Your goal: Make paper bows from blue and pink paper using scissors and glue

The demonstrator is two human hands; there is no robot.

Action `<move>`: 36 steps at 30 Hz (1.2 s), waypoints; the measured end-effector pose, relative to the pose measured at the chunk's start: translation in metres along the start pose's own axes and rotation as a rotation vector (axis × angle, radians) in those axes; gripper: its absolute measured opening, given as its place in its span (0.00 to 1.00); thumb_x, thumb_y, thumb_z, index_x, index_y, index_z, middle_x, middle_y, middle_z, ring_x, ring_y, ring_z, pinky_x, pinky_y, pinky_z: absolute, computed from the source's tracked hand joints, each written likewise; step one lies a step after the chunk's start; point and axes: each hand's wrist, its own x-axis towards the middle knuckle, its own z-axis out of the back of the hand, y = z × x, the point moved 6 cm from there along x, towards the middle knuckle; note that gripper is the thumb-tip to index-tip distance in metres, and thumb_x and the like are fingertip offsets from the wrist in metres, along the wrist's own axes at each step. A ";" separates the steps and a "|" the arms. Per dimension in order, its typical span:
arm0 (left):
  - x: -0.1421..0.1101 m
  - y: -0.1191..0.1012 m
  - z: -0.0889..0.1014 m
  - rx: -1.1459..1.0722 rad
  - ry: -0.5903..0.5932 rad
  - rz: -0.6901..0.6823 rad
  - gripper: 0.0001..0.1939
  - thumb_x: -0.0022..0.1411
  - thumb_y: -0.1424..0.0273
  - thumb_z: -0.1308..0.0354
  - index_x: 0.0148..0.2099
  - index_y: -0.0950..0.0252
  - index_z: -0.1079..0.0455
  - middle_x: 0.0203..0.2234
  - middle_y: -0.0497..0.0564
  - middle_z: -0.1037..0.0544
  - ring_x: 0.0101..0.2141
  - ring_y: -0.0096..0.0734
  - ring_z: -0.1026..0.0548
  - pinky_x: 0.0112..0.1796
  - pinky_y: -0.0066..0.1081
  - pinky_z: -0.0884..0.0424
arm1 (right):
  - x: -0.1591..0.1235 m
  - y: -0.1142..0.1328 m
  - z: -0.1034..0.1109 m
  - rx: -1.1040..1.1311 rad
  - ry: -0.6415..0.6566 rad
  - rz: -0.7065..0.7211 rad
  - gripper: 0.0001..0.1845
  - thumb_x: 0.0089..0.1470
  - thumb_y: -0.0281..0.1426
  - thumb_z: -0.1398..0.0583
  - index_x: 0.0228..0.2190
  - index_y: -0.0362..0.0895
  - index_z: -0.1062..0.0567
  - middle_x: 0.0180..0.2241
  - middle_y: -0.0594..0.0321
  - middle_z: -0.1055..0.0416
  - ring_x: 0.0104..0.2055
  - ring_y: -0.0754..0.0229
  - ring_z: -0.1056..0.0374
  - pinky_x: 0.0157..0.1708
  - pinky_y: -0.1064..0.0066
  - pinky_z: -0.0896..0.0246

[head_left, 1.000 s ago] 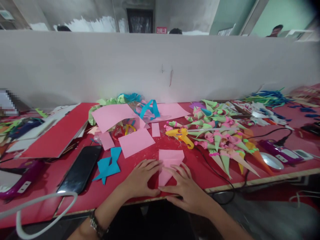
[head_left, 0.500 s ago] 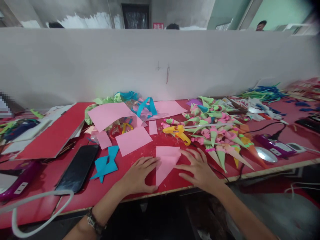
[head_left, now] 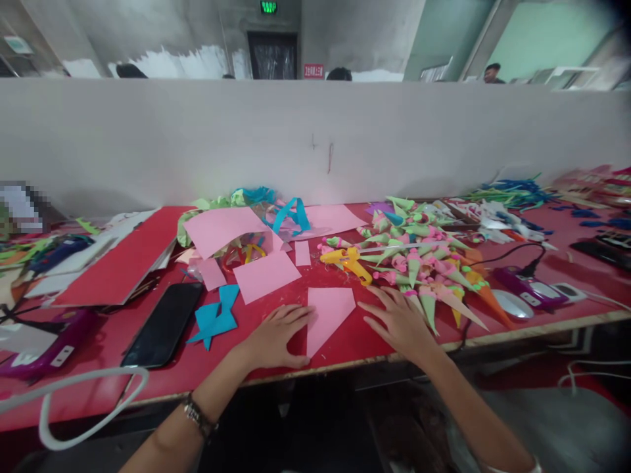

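Observation:
A folded piece of pink paper [head_left: 329,315] lies flat on the red tabletop near its front edge, tapering toward me at its lower left corner. My left hand [head_left: 280,336] rests along its left edge, fingertips and thumb touching the paper, fingers spread. Just right of the paper, my right hand [head_left: 394,322] hovers or rests with its fingers apart and nothing in them. Beyond my right hand sits a yellow glue gun [head_left: 349,261]. Blue paper cutouts [head_left: 214,316] lie left of my left hand.
Pink paper sheets [head_left: 267,276] and a small pink strip [head_left: 302,253] lie behind my hands. Many small paper cones [head_left: 424,263] are heaped to the right. A black phone [head_left: 165,325], a red board [head_left: 116,259] and purple power strips [head_left: 530,287] flank the work area. A white partition [head_left: 197,138] stands behind.
My right hand has come off the pink paper and moved right, leaving its folded shape uncovered. My left hand stays at the paper's left edge. The camera view has shifted slightly.

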 end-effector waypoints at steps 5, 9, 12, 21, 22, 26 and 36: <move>-0.002 -0.001 0.000 -0.008 -0.038 -0.017 0.44 0.46 0.52 0.46 0.61 0.55 0.59 0.59 0.51 0.49 0.57 0.45 0.50 0.53 0.46 0.53 | 0.003 0.020 -0.009 0.129 -0.085 0.062 0.20 0.55 0.29 0.53 0.49 0.46 0.36 0.49 0.57 0.36 0.50 0.56 0.41 0.52 0.57 0.51; -0.005 0.001 0.002 -0.048 -0.051 0.018 0.46 0.45 0.57 0.42 0.62 0.57 0.62 0.60 0.53 0.55 0.57 0.45 0.52 0.53 0.46 0.51 | 0.012 0.028 -0.019 0.314 0.048 0.063 0.22 0.52 0.31 0.48 0.51 0.46 0.39 0.49 0.57 0.36 0.51 0.56 0.42 0.51 0.58 0.48; -0.010 -0.001 0.008 -0.093 -0.070 0.049 0.45 0.46 0.62 0.42 0.62 0.57 0.63 0.60 0.53 0.59 0.58 0.47 0.55 0.52 0.45 0.47 | 0.020 0.027 -0.020 0.389 0.127 0.001 0.21 0.50 0.30 0.47 0.48 0.46 0.35 0.48 0.55 0.36 0.51 0.54 0.43 0.50 0.55 0.51; 0.006 -0.038 0.025 0.114 -0.381 -0.010 0.29 0.52 0.66 0.44 0.55 0.61 0.47 0.52 0.54 0.41 0.52 0.41 0.43 0.50 0.40 0.43 | 0.035 0.042 -0.010 0.716 0.180 -0.103 0.16 0.48 0.25 0.48 0.42 0.44 0.35 0.28 0.65 0.33 0.30 0.62 0.38 0.36 0.66 0.42; 0.011 -0.043 0.024 0.188 -0.380 -0.011 0.26 0.53 0.67 0.45 0.54 0.62 0.46 0.51 0.55 0.40 0.50 0.42 0.41 0.49 0.41 0.43 | 0.036 0.044 -0.007 0.765 0.156 -0.117 0.17 0.49 0.25 0.48 0.43 0.45 0.36 0.27 0.66 0.34 0.29 0.63 0.38 0.34 0.68 0.42; 0.024 -0.051 0.029 0.425 -0.367 0.028 0.12 0.61 0.73 0.57 0.47 0.65 0.40 0.42 0.55 0.32 0.40 0.38 0.34 0.38 0.37 0.37 | 0.034 0.056 0.010 0.923 0.075 -0.133 0.16 0.50 0.29 0.48 0.43 0.46 0.39 0.28 0.66 0.36 0.29 0.64 0.38 0.32 0.71 0.40; 0.008 -0.036 0.037 0.601 -0.475 -0.118 0.13 0.63 0.74 0.61 0.46 0.60 0.38 0.39 0.53 0.31 0.37 0.32 0.30 0.33 0.30 0.35 | 0.006 0.051 0.032 0.307 -0.017 0.204 0.31 0.48 0.35 0.43 0.54 0.53 0.45 0.59 0.60 0.54 0.60 0.49 0.63 0.55 0.53 0.64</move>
